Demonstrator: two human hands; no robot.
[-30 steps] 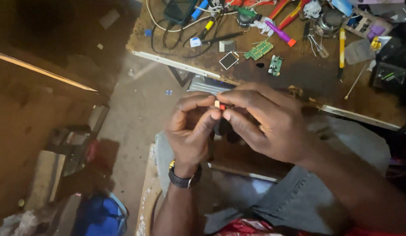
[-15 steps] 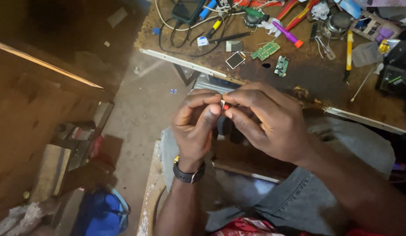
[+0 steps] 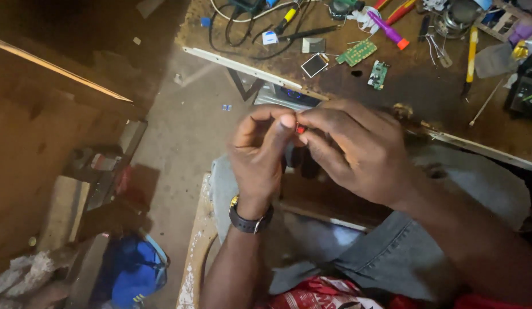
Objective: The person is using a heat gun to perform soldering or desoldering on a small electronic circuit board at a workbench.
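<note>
Wooden desk lies at 12 o'clock. Left hand and right hand meet fingertip to fingertip, both pinched shut on a small red part at 3 o'clock of the left thumb; its axis cannot be told.

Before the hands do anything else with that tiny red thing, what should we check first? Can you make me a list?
1. Tiny red part pinched at the fingertips: ok.
2. Both hands on it, left hand and right hand: ok.
3. What the part is: cannot tell, mostly hidden.
4. Light on the hands: not ok, dim.
5. Green circuit boards lying on the workbench, apart from the hands: ok.
6. Yellow-handled tool close on the bench: ok.
</note>
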